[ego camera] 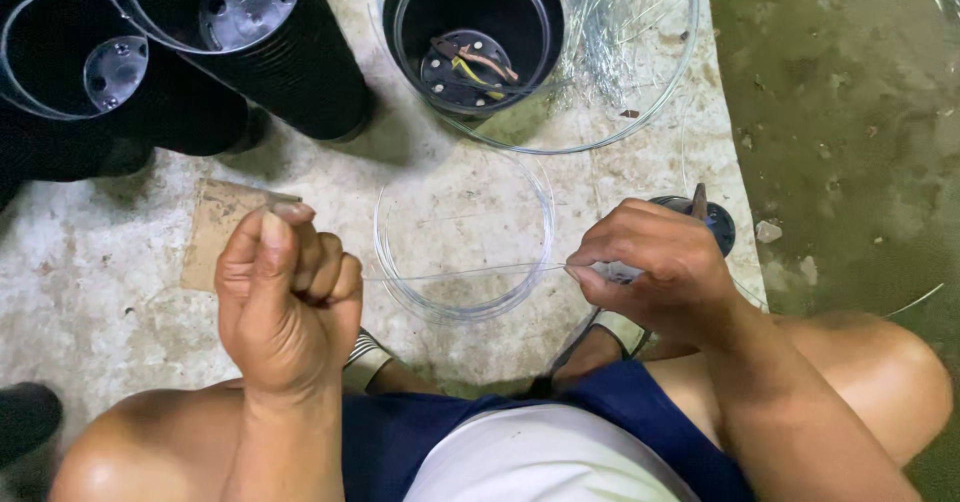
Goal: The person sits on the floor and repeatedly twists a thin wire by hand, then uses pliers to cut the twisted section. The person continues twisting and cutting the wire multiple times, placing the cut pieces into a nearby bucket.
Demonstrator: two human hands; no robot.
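Note:
My left hand (288,297) is closed in a fist around one end of a thin clear plastic line (460,274). The line runs taut to my right hand (655,267), which pinches it between thumb and fingers. My right hand also holds a dark tool (712,217) whose tip sticks up behind the knuckles. Below the stretched line lies a coil of the same clear line (400,282) on the concrete floor. My knees and blue shorts fill the bottom of the view.
A black cylinder (475,32) with coloured wires inside stands within a larger loop of clear line (640,112). Two more black cylinders (300,72) (60,72) stand at the upper left. A cardboard scrap (215,227) lies behind my left hand. Mossy ground (850,162) is on the right.

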